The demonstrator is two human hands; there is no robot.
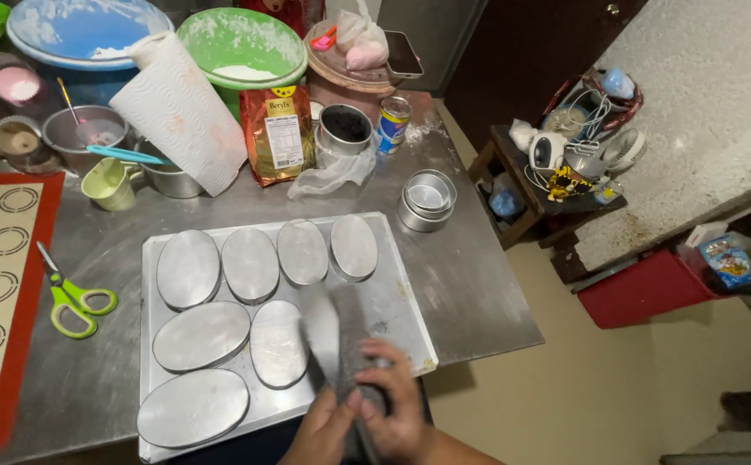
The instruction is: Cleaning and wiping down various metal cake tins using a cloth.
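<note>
Both my hands are low in the middle of the view, closed on a blurred oval metal tin (334, 323) that is tilted over the front right corner of a flat metal tray (393, 297). My left hand (324, 429) grips the tin's near end from the left. Beside it, my right hand (399, 405) grips the same end from the right. Several more oval tins (189, 269) lie upside down on the tray in rows.
On the steel table are green scissors (74, 301), a red-edged baking mat (1, 258), a paper towel roll (182, 108), a green bowl (242, 43), a gold pouch (279, 129) and stacked round tins (427, 200). A low shelf with a hand mixer (552, 155) and a red box (642, 288) stand to the right.
</note>
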